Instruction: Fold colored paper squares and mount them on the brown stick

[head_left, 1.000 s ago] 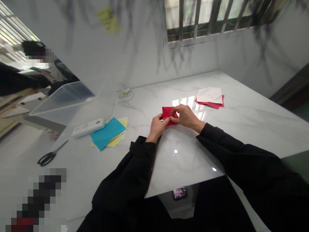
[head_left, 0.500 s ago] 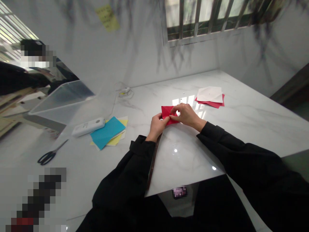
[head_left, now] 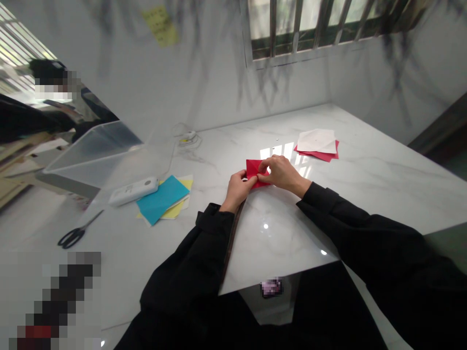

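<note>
My left hand (head_left: 239,190) and right hand (head_left: 282,175) pinch the small, red, folded paper square (head_left: 252,168) over the shiny white marble worktop (head_left: 292,238), maybe to keep its folds tight. Farther off, a loose white paper sheet (head_left: 316,141) lies on red ones (head_left: 330,157).

Both your forearms reach in from the near edge of the bench (head_left: 372,184), the left forearm (head_left: 189,253) slanting up and rightward, the right forearm (head_left: 357,223) up and leftward. Black sleeves cover them, leaving your wrists bare. Your left hand (head_left: 239,190) has its thumb stretched toward the right hand (head_left: 283,174), fingers bent in a closed grip. Your right index finger arches down toward your thumb in a pinch, the fingertips of both hands close together.
</note>
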The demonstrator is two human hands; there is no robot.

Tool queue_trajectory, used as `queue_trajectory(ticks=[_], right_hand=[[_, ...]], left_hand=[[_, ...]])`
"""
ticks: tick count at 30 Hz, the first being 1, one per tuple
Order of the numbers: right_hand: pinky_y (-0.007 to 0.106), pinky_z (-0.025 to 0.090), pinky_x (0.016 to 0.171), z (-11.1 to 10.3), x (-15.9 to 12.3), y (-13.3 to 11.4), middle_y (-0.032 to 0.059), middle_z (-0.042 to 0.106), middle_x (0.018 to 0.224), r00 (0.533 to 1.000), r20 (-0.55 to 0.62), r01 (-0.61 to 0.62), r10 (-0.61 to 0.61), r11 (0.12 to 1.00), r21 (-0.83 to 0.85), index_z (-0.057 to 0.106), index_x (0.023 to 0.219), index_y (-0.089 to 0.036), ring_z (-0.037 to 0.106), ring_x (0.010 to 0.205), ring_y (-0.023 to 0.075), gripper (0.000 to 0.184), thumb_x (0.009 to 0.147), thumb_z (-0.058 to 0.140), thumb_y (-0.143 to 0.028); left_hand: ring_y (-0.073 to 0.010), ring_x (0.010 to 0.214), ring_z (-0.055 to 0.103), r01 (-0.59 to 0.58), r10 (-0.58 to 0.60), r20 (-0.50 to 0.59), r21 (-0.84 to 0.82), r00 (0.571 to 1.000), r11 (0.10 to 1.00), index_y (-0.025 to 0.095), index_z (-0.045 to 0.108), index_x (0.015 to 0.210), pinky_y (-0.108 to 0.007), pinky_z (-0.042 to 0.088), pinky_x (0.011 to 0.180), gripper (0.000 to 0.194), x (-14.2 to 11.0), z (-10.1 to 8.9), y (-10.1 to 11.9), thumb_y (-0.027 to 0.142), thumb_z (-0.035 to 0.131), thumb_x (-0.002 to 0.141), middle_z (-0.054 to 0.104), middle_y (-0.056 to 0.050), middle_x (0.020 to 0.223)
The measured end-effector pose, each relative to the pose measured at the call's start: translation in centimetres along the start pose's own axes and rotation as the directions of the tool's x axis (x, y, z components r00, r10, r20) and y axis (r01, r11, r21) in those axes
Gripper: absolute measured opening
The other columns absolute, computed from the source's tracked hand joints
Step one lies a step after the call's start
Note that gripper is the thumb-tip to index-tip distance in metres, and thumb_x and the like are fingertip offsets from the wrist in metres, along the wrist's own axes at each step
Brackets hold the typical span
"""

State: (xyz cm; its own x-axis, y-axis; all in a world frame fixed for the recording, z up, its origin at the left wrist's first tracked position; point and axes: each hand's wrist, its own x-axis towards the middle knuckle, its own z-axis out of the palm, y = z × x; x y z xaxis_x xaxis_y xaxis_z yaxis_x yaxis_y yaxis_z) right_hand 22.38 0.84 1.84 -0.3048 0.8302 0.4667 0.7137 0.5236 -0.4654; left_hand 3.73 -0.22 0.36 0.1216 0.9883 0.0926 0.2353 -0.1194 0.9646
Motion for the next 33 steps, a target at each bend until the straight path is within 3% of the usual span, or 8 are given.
queue_trajectory(ticks=[12, 25, 33], right_hand=[[0.032, 0.045, 0.077, -0.29, 0.05, 0.09, 0.0038, 0.076, 0.088, 0.998, 0.012, 0.061, -0.062, 0.997, 0.045, 0.08, 0.09, -0.022, 0.061, 0.08, 0.0192, 0.01, 0.087, 0.075, -0.014], [0.035, 0.047, 0.08, -0.4, 0.19, 0.35, 0.0065, 0.077, 0.093, 0.988, 0.077, 0.134, -0.131, 0.991, -0.025, 0.081, 0.091, -0.023, 0.061, 0.087, 0.0233, 0.01, 0.089, 0.075, -0.015], [0.034, 0.046, 0.079, -0.32, 0.08, -0.09, 0.0085, 0.076, 0.094, 0.986, 0.083, 0.154, -0.147, 0.985, -0.079, 0.076, 0.092, -0.021, 0.06, 0.091, 0.0248, 0.01, 0.089, 0.07, -0.013]], left_hand=[[-0.0183, 0.077, 0.064, 0.03, -0.032, -0.02, -0.09, 0.999, 0.995, 0.013, 0.08, 0.091, -0.029, 0.048, 0.073, 0.023, 0.26, -0.08, -0.12, 0.027, 0.072, 0.074, 0.077, -0.008, 0.09], [-0.0162, 0.07, 0.064, 0.068, -0.065, 0.027, -0.137, 0.997, 0.988, 0.012, 0.08, 0.089, -0.028, 0.048, 0.07, 0.02, 0.35, -0.12, -0.22, 0.025, 0.075, 0.074, 0.077, -0.007, 0.083], [-0.0173, 0.073, 0.065, 0.059, -0.059, 0.0, -0.117, 0.998, 0.991, 0.013, 0.08, 0.088, -0.029, 0.05, 0.072, 0.02, 0.67, -0.13, -0.59, 0.027, 0.077, 0.074, 0.077, -0.008, 0.083]])
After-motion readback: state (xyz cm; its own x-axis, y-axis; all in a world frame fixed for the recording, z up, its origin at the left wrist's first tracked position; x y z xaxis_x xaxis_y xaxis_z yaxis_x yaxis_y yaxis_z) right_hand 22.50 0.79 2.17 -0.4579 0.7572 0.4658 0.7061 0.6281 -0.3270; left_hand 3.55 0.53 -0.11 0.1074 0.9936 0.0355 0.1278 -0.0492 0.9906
